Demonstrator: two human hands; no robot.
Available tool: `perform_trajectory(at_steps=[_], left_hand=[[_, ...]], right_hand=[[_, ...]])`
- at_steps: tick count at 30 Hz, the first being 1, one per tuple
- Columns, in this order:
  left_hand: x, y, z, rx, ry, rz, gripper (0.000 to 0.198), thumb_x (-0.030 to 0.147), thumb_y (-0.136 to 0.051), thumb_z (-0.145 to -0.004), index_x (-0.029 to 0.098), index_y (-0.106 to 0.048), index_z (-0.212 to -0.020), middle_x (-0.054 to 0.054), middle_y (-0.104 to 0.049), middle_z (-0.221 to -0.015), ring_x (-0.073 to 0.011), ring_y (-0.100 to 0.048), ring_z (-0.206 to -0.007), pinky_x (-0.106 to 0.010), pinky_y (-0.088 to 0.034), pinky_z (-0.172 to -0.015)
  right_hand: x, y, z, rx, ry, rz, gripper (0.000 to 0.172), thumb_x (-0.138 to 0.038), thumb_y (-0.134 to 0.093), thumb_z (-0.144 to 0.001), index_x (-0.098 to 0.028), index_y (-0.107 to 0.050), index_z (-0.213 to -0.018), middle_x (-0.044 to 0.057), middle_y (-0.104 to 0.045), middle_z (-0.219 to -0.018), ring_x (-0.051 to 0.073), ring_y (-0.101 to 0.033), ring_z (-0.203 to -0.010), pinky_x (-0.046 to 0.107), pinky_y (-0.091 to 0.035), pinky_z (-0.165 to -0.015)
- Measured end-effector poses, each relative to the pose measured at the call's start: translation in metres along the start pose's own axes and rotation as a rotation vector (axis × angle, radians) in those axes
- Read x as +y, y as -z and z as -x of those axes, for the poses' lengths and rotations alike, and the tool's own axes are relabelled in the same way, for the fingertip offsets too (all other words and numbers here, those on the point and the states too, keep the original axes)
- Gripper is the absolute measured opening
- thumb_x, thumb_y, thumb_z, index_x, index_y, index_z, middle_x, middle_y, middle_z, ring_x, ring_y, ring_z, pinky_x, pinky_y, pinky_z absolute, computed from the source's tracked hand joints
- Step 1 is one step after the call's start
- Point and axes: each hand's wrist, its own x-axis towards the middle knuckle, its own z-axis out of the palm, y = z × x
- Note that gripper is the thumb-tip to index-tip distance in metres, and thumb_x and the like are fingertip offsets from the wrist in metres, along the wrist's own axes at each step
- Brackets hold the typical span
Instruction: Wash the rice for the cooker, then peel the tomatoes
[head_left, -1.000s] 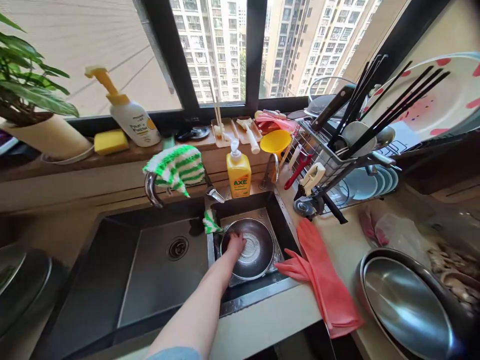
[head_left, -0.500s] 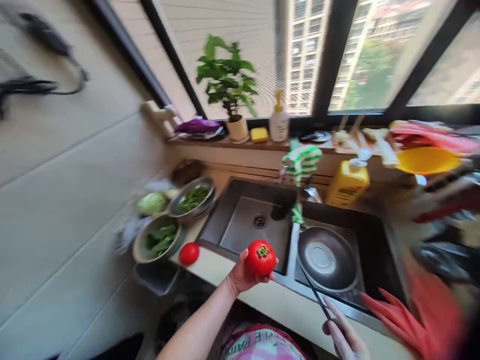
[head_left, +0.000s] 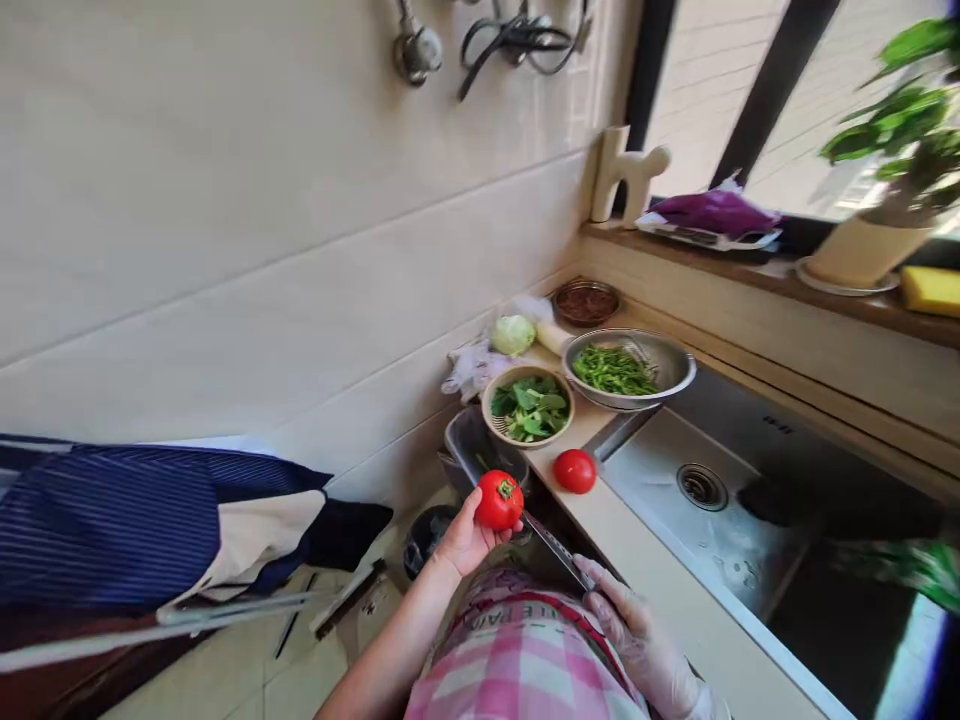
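My left hand is closed around a red tomato, its green stem side facing up. In my right hand, which wears a clear glove, is a knife with a narrow blade. The blade points up and left, its tip close beside the tomato; whether they touch I cannot tell. A second tomato rests on the counter edge by the sink. Below and behind the held tomato is a grey plastic bin at the counter's end.
A bowl of leafy greens and a metal bowl of cut green vegetables stand on the counter. Behind them are a pale cabbage and a brown dish. The sink lies right, dark cloth left.
My view has swung left, away from the pan and windows towards the tiled wall. The tomato and knife have come along in my hands, and the knife tip is now near the tomato.
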Motion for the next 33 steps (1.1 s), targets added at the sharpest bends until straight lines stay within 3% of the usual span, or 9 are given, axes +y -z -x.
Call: perform_trajectory(at_steps=[4, 9, 12, 24, 28, 33], left_hand=[[0.040, 0.039, -0.003, 0.033, -0.011, -0.027, 0.059, 0.050, -0.062, -0.080, 0.011, -0.050, -0.122, -0.013, -0.071, -0.092, -0.0213, -0.069, -0.069, -0.028, -0.051, -0.057], [0.058, 0.063, -0.011, -0.023, 0.008, -0.095, 0.066, 0.053, -0.064, -0.077, 0.016, -0.043, -0.128, -0.011, -0.071, -0.092, -0.0220, -0.069, -0.069, -0.028, -0.051, -0.058], [0.059, 0.066, -0.017, -0.061, 0.011, -0.144, 0.069, 0.056, -0.063, -0.075, 0.018, -0.042, -0.129, -0.010, -0.071, -0.091, -0.0228, -0.069, -0.066, -0.028, -0.049, -0.056], [0.079, 0.059, -0.023, -0.001, 0.001, -0.260, 0.072, 0.057, -0.061, -0.077, 0.020, -0.037, -0.133, -0.009, -0.070, -0.089, -0.0200, -0.068, -0.061, -0.023, -0.044, -0.049], [0.086, 0.062, -0.025, 0.013, 0.056, -0.289, 0.068, 0.057, -0.057, -0.080, 0.019, -0.037, -0.132, -0.008, -0.070, -0.085, -0.0189, -0.067, -0.059, -0.023, -0.045, -0.049], [0.092, 0.068, -0.027, 0.003, 0.031, -0.398, 0.059, 0.053, -0.057, -0.082, 0.026, -0.036, -0.130, -0.006, -0.068, -0.095, -0.0175, -0.068, -0.063, -0.025, -0.049, -0.054]], right_hand=[[-0.028, -0.038, -0.033, -0.037, 0.022, 0.076, 0.045, -0.050, -0.049, -0.087, -0.030, -0.061, -0.126, 0.002, -0.061, -0.128, 0.023, -0.057, -0.119, 0.037, -0.042, -0.105], [-0.048, -0.061, -0.046, 0.000, 0.007, 0.103, 0.042, -0.045, -0.050, -0.087, -0.031, -0.062, -0.124, 0.001, -0.064, -0.124, 0.023, -0.061, -0.113, 0.035, -0.047, -0.100], [-0.053, -0.063, -0.049, 0.022, -0.004, 0.169, 0.041, -0.042, -0.048, -0.087, -0.030, -0.062, -0.124, 0.002, -0.067, -0.120, 0.024, -0.064, -0.108, 0.035, -0.049, -0.097], [-0.059, -0.081, -0.069, 0.054, -0.023, 0.401, 0.045, -0.040, -0.034, -0.092, -0.033, -0.056, -0.131, 0.004, -0.071, -0.100, 0.020, -0.069, -0.087, 0.030, -0.054, -0.081], [-0.059, -0.089, -0.071, 0.101, -0.032, 0.374, 0.044, -0.040, -0.036, -0.091, -0.033, -0.058, -0.129, 0.005, -0.072, -0.094, 0.020, -0.069, -0.083, 0.029, -0.054, -0.076], [-0.061, -0.094, -0.079, 0.081, -0.101, 0.264, 0.041, -0.040, -0.044, -0.088, -0.033, -0.063, -0.123, 0.004, -0.074, -0.101, 0.024, -0.069, -0.093, 0.032, -0.053, -0.081]])
